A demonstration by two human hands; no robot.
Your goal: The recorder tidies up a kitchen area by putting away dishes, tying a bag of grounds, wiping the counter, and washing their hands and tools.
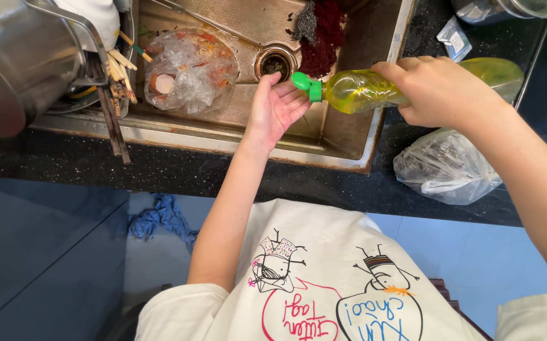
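Nearest the camera, a crumpled blue rag (163, 218) lies on the pale floor, below the edge of the dark, speckled stone surface (172, 170). On that surface, to the right, sits a wrinkled clear plastic bag (444, 167).

Over the steel sink (349, 136), the left hand (276, 107) is held palm up, fingers loosely spread and grasping nothing, just under the green cap (305, 85) of a bottle (362, 91). The right hand (440, 91) has its fingers clenched around the middle of that bottle, which is soft, clear plastic holding yellow liquid. The bottle lies nearly level above the sink's right half, cap pointing left, and the cap's spout touches or almost touches the left fingertips (273, 79).

In the sink's worn, brownish basin lies a crinkled plastic sheet (191, 66) with food scraps and an eggshell (161, 83). Beyond the palm is the round drain (275, 63), and past it a dark red, coarse scrubber (324, 35). At the left rim, wooden chopsticks (114, 117) lean beside a shiny steel pot (21, 60). At the far right, a small blue packet (454, 38) rests on the surface.
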